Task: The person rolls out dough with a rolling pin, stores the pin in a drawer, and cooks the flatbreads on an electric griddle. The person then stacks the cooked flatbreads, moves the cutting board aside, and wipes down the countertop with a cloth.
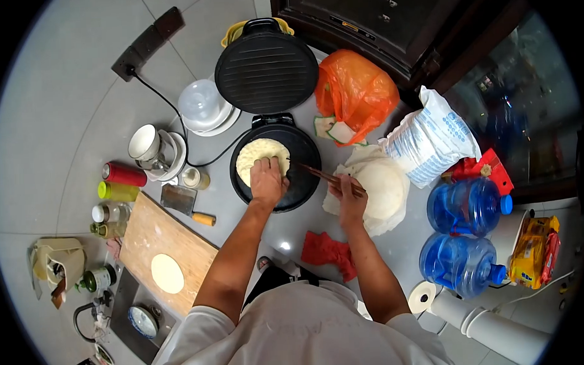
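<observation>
A pale round flatbread (257, 153) with a dimpled top lies in the black electric griddle (300, 185), left of the pan's middle. My left hand (267, 182) has its fingers bent over the flatbread's near right edge, gripping it; the fingertips are partly hidden. From the right, my right hand (352, 206) holds a pair of dark chopsticks (324, 175), whose tips reach over the pan close to the bread. Beside that hand, a stack of thin pale flatbreads (383, 191) rests on a whitish cloth. The griddle's ridged lid (266, 73) stands raised behind the pan.
A wooden board (146, 236) with a rolled dough round (167, 274) lies left, near a cleaver (179, 199) and a sink (126, 317). An orange bag (356, 90), a flour sack (430, 139) and blue water jugs (466, 205) stand right. A power cord (167, 100) crosses behind.
</observation>
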